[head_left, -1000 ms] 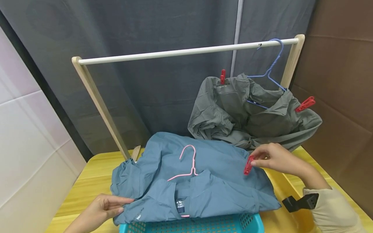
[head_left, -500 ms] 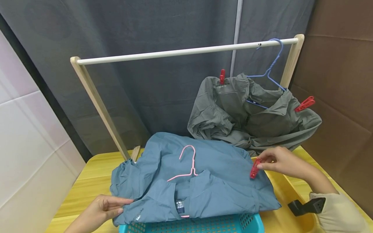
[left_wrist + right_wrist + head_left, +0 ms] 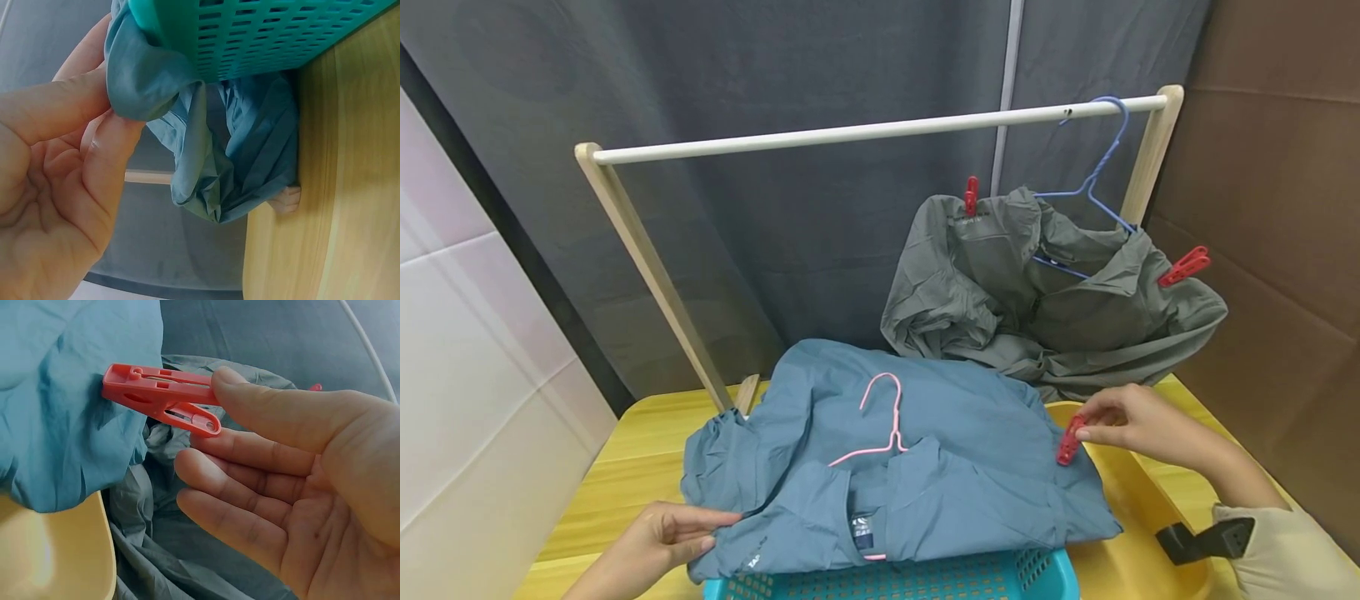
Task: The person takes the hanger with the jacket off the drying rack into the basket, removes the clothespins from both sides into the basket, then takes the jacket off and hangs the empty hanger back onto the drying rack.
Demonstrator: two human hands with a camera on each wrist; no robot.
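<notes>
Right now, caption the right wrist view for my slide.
Right hand holding a red clothespin at the edge of a blue shirt, yellow bin at lower left.

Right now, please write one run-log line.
left hand: pinches blue garment; right hand: pinches red peg; pink hanger: partly inside blue garment; grey garment: on blue hanger

From where I stand, the red clothespin (image 3: 140, 389) is glossy plastic, the blue garment (image 3: 850, 392) matt, creased cloth, the yellow tub (image 3: 69, 556) smooth, shiny plastic; the pink hanger (image 3: 897, 421), mostly covered, may be coated wire.
</notes>
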